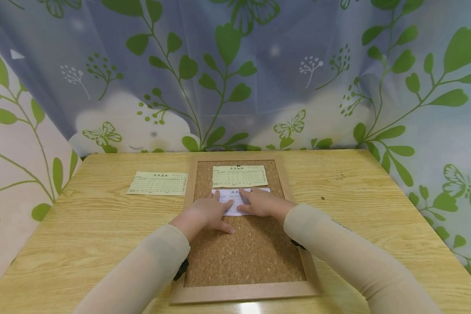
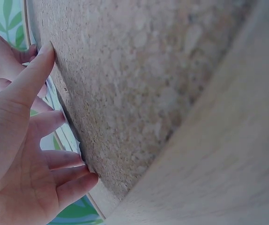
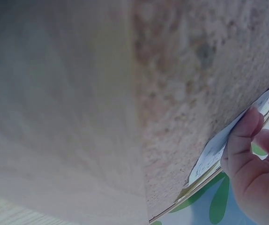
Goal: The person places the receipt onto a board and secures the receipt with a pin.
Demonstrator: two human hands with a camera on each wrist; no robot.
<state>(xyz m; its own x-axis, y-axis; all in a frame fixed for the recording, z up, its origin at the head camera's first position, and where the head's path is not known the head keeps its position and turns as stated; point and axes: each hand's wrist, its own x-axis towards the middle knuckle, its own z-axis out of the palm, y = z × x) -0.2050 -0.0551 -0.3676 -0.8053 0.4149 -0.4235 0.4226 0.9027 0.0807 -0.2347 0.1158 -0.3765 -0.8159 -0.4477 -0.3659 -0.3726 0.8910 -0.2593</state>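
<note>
A white printed form (image 1: 232,212) lies on the cork board (image 1: 245,253), just below a yellow form (image 1: 239,176) that has a small pin at its top edge. My left hand (image 1: 208,213) rests on the white form's left part with fingers spread, its thumb touching the bare cork. On the right part of the same sheet, my right hand (image 1: 261,203) presses with its fingertips. In the right wrist view, the white form (image 3: 214,152) slopes under the bent fingers of that hand (image 3: 254,164). The left wrist view has the left hand's fingers (image 2: 71,187) at the sheet's edge.
The board's wooden frame (image 1: 247,291) lies flat on the wooden table (image 1: 102,226). Left of it, a second yellow form (image 1: 157,183) touches or slightly overlaps the frame. A small dark speck (image 1: 322,198) is on the table at right. A leaf-patterned curtain (image 1: 259,87) hangs behind.
</note>
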